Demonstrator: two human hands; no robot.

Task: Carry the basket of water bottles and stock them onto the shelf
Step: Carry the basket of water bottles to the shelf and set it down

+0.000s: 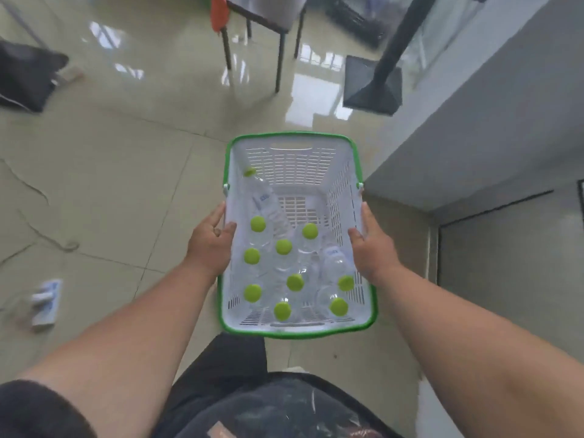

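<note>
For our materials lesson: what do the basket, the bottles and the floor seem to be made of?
Basket: white moulded plastic, probably, given its slotted walls and green rim.
Bottles: clear, thin plastic with matt green caps, likely.
Floor: glossy tiles, perhaps ceramic; joints and window reflections show.

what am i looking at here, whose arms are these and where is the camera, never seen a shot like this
There is no machine here. The one picture comes from a wide-angle camera worn on a person's head, looking forward and down, so the two bare arms reaching in from the bottom are that person's own.

The left hand and the right hand each grip a long side of a white basket with a green rim, thumbs hooked inside, holding it above a shiny tiled floor.

Inside the basket are clear water bottles with green caps. Most stand upright, so you see mainly caps. One bottle leans along the left wall.

Farther off are dark table legs and a black stand base. No shelf is clearly visible.
</note>
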